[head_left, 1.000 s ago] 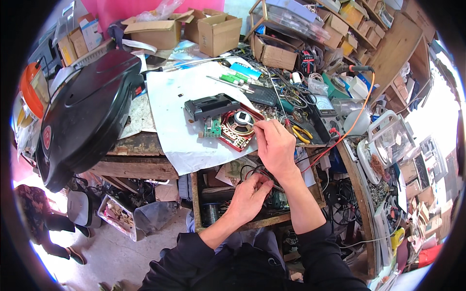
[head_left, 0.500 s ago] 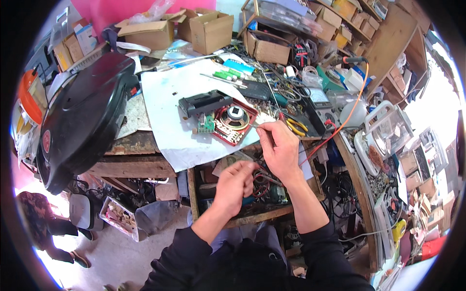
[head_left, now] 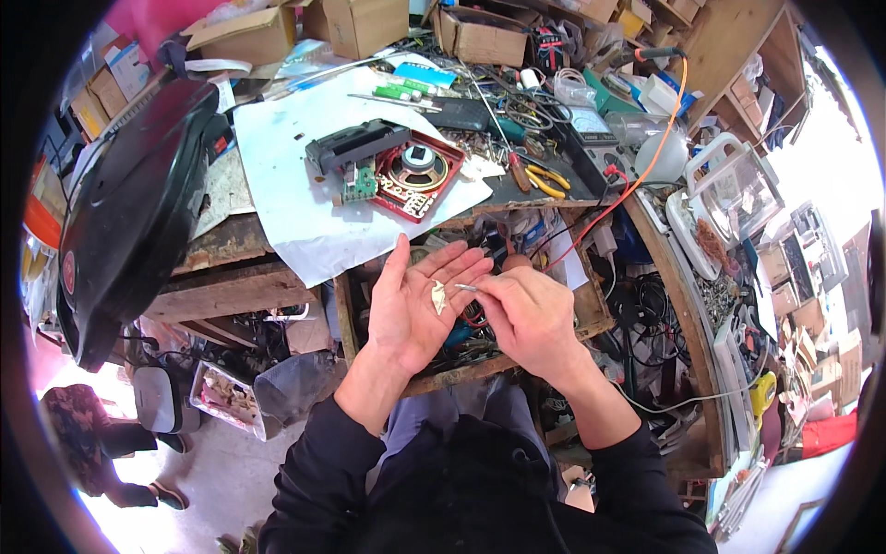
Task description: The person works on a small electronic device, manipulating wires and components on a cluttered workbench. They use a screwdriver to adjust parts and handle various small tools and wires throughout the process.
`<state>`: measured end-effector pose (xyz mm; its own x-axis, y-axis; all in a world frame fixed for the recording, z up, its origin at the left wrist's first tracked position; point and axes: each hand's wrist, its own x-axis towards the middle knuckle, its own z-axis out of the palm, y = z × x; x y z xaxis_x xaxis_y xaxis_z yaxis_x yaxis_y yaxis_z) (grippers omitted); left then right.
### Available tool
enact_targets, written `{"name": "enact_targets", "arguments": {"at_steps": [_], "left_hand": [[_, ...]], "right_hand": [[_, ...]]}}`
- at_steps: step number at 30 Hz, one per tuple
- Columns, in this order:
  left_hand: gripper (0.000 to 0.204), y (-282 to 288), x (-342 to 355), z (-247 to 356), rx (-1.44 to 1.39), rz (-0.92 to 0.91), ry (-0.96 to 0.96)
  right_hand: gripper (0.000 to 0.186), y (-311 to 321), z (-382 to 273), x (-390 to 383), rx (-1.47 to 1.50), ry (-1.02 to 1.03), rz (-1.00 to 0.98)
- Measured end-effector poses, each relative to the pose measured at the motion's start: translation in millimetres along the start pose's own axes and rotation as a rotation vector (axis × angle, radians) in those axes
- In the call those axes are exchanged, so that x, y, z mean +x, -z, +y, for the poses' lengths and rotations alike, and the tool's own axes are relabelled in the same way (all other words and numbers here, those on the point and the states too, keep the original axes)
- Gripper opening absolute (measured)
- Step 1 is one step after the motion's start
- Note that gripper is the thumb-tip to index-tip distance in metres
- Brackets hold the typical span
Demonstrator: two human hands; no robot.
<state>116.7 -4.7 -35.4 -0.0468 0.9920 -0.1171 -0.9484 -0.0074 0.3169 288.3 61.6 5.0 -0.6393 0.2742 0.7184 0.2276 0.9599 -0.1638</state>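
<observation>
My left hand is open palm up over the drawer, with a small crumpled pale scrap lying on it. Beside it my right hand pinches a small, thin metal tool, its tip over the left hand's fingers near the scrap. Beyond both hands, on a white paper sheet, lie a red housing with a round speaker, a green circuit board and a dark plastic casing.
A large black lid-like object stands left. Pliers, a screwdriver, a meter and an orange cable crowd the right. Cardboard boxes line the back. Another person's legs show at lower left.
My left hand has turned from curled to open palm up, showing the pale scrap. My right hand has come down from the speaker to the left palm with the tool. The view has shifted.
</observation>
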Motion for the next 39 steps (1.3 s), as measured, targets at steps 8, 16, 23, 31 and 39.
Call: {"name": "enact_targets", "arguments": {"at_steps": [8, 16, 23, 31, 39], "left_hand": [[0.09, -2, -3, 0, -0.027, -0.085, 0.004], [0.094, -4, -4, 0, -0.045, -0.106, -0.025], [0.091, -4, -5, 2, -0.068, -0.072, -0.056], [0.099, -5, -4, 2, -0.108, -0.114, -0.062], [0.113, -9, -8, 3, -0.157, -0.232, -0.034]], "right_hand": [[0.026, -15, -12, -1, -0.015, 0.076, -0.037], [0.029, -15, -16, -2, -0.205, 0.199, -0.176], [0.036, -9, -19, -2, -0.174, 0.172, -0.199], [0.024, -15, -20, -5, 0.153, -0.143, -0.051], [0.027, -27, -19, -2, 0.346, -0.233, -0.033]]}}
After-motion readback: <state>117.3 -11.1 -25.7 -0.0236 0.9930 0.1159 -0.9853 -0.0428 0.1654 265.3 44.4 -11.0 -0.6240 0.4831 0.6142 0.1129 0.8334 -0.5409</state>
